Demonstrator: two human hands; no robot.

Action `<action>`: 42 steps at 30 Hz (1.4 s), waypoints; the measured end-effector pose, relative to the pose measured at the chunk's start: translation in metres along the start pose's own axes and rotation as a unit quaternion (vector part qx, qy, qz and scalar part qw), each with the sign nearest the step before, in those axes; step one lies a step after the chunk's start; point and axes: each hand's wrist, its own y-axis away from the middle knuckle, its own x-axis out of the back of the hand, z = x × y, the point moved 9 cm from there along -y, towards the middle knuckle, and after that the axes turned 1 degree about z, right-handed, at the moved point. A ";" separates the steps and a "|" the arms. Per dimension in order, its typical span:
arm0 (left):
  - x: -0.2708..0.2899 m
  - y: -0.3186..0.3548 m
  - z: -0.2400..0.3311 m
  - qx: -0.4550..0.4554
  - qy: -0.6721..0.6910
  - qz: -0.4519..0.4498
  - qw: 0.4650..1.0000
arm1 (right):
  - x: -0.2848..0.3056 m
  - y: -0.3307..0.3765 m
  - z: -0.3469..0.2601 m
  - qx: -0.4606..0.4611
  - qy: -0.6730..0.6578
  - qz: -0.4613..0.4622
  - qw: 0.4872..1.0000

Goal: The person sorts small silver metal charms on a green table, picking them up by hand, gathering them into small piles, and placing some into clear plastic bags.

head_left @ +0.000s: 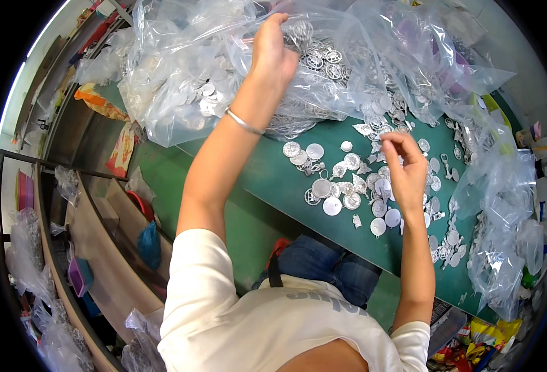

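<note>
The left hand (275, 54) curls beside a blurred silver cluster (299, 35), its grip unclear, and the right hand (408, 172), contents unclear, pinches above metal charms (332, 206) spread loose on the green table (280, 181), many more still in clear plastic bags (162, 124).

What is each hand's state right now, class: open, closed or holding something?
Left hand: beside a blurred silver bunch; whether it holds it cannot be told.
Right hand: fingers curled near silver pendants; whether it grips one cannot be told.

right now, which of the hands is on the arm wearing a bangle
The left hand: a silver bangle rings its forearm, while the right hand has a bare one.
</note>
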 end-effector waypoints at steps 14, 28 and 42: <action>0.096 0.171 -0.078 -0.151 -0.771 -0.246 0.569 | -0.111 0.035 0.047 0.090 0.247 -0.220 0.939; 0.109 0.159 -0.068 -0.210 -0.655 -0.217 0.693 | -0.082 0.029 0.035 0.054 0.205 -0.208 0.955; 0.150 0.185 -0.073 0.199 -0.417 0.039 0.886 | -0.091 0.074 0.027 0.095 0.325 -0.255 0.906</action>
